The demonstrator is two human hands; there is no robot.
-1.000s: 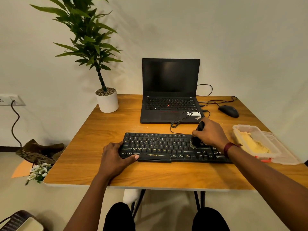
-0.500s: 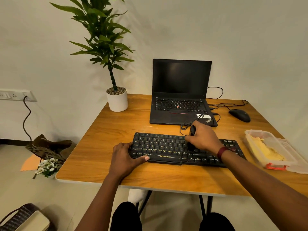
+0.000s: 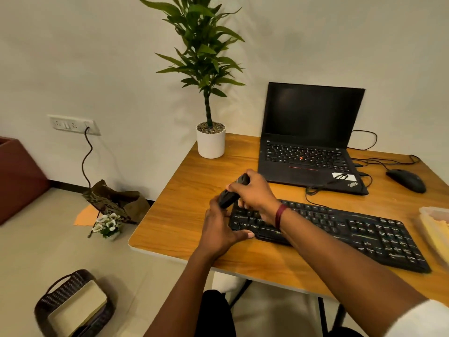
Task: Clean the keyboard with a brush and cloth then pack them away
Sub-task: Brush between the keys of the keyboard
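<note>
Wooden table (image 3: 175, 215) fills the right half of the frame. Near its centre our right hand (image 3: 255, 193) curls tightly round the black brush (image 3: 229, 194), which is tilted with its lower end over the left end of the keyboard (image 3: 352, 227). Our left hand (image 3: 218, 229) sits just below, thumb on the keyboard's front edge; whether its fingers grip anything we cannot tell. Our right forearm crosses the keys. Behind stands a laptop (image 3: 308, 132).
</note>
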